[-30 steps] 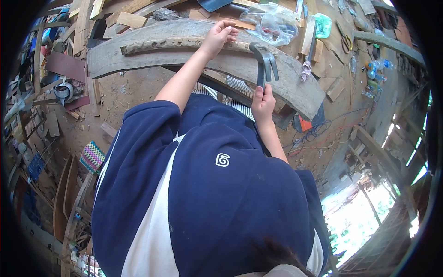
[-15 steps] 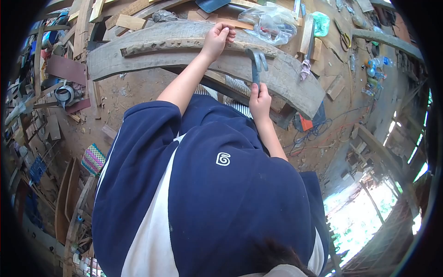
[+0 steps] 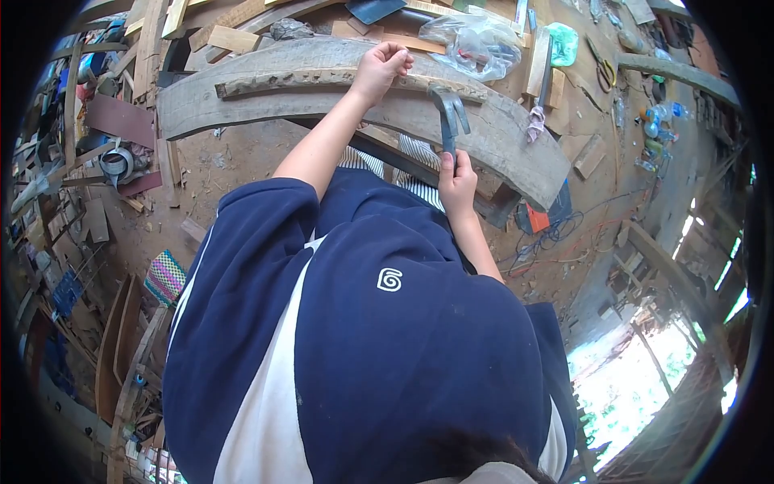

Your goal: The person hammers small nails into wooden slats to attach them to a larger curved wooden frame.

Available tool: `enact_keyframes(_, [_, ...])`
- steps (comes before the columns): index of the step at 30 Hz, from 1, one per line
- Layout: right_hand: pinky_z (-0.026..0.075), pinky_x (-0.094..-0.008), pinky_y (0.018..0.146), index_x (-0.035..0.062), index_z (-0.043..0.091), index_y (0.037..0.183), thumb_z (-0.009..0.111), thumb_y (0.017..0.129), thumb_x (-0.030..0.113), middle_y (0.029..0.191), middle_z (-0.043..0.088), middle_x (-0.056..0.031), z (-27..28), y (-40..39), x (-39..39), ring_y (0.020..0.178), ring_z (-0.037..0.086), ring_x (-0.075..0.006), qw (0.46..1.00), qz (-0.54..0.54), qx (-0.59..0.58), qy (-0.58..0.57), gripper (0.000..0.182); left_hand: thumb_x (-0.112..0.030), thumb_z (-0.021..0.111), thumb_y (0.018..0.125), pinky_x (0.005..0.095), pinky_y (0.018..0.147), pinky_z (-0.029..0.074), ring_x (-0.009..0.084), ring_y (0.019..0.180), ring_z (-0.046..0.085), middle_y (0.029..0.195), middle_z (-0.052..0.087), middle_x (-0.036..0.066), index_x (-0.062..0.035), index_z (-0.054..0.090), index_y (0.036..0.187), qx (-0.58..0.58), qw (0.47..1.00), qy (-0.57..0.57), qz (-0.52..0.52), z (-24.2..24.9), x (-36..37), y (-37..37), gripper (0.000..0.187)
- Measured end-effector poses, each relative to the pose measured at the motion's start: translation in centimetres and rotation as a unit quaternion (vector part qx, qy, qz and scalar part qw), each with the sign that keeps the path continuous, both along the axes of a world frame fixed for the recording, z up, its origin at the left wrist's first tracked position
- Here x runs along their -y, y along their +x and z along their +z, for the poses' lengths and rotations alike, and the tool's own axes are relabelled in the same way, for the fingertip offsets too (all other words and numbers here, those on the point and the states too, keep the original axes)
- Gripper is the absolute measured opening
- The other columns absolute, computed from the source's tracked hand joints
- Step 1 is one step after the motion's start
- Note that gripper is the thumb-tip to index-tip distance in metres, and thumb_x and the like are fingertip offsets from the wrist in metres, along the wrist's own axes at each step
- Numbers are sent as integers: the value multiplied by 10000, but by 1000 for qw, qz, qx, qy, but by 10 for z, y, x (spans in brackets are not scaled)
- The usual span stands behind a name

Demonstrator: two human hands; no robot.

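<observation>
My right hand (image 3: 458, 187) is wrapped round the handle of a claw hammer (image 3: 449, 121), whose claw head is over the right part of a wide curved grey wooden plank (image 3: 306, 106). My left hand (image 3: 380, 71) is closed in a pinch above a narrow rough strip of wood (image 3: 302, 79). That strip lies along the top of the curved plank. Whatever the left fingertips hold, if anything, is too small to make out.
Beyond the plank lie a clear plastic bag (image 3: 472, 47), a green bag (image 3: 563, 44), pliers (image 3: 602, 66) and several wood offcuts (image 3: 234, 38). A tape roll (image 3: 117, 164) is at left. Dark cables (image 3: 556, 230) lie on the dirt floor at right.
The right hand and hammer have come down slightly towards my body. My left hand stays over the wooden strip, its fingers shifted a little. The whole view has shifted slightly.
</observation>
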State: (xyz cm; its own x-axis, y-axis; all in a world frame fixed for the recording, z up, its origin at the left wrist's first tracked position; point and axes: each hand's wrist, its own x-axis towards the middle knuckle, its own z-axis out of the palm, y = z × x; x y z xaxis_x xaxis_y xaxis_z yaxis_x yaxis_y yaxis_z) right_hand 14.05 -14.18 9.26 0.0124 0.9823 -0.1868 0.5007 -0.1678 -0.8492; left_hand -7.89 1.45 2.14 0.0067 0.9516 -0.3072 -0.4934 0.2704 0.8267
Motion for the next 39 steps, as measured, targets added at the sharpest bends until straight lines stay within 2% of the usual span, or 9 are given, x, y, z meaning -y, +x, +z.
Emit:
enact_keyframes(6, [453,-369,546,19,591,997,589,992,301,623,581,-145,-3,-6,-5,544,589,-265,997,10,56,-42,282,-116,608,976,215,670,517,84,715,613,893,691,69,-25,599,978,25,999,-25,-6,-3,-1,0,92])
enact_keyframes(17, [468,-375,561,13,594,982,580,999,291,660,618,-145,1,-5,-9,561,605,-275,1000,-8,28,-7,279,-90,611,968,186,617,493,70,686,590,849,667,44,-45,589,938,58,998,-37,-10,-2,-3,-3,59])
enact_keyframes(20, [463,-365,558,16,589,985,570,1006,291,652,607,-135,7,-3,-10,565,603,-249,1000,-23,17,-11,276,-149,566,999,218,638,503,100,688,590,829,662,53,-47,589,928,66,996,-62,-11,-3,-6,-7,126])
enact_keyframes(23, [457,-354,557,18,591,976,565,1010,293,635,592,-121,8,0,-12,565,591,-220,999,-49,-8,-7,278,-160,506,988,289,711,506,154,771,595,899,645,84,-53,576,962,180,981,-79,-5,-4,-8,-15,131])
enact_keyframes(25, [452,-345,558,15,592,966,563,1011,306,622,578,-107,6,-1,-15,564,575,-197,999,-45,-7,-13,296,-152,489,907,326,747,480,186,836,559,904,595,76,-60,548,933,279,957,-68,50,9,-7,-20,113])
enact_keyframes(28, [451,-343,559,12,593,956,561,1012,317,617,576,-100,7,-4,-24,561,563,-185,999,-21,20,-15,312,-136,521,818,315,765,442,175,855,497,880,517,39,-79,509,892,401,916,-1,-6,37,0,-25,95])
enact_keyframes(36, [467,-360,572,14,602,955,572,1003,329,638,601,-144,11,-10,-19,591,626,-237,999,4,27,-22,320,-75,603,829,266,764,411,108,831,453,867,462,-23,-141,468,956,478,871,24,-112,140,41,-19,196])
enact_keyframes(38, [466,-349,572,15,605,952,575,1005,319,640,603,-125,7,-9,-17,584,608,-210,998,5,36,-49,310,-71,628,842,257,743,412,96,810,454,862,465,-30,-140,463,988,486,864,24,-127,147,48,-17,231])
enact_keyframes(39, [428,-309,545,20,601,930,571,1012,309,621,560,-59,8,-10,-17,570,543,-142,999,-1,17,-42,302,-56,662,842,237,713,409,81,785,447,852,472,-38,-132,453,1020,488,863,16,-126,151,51,-15,284])
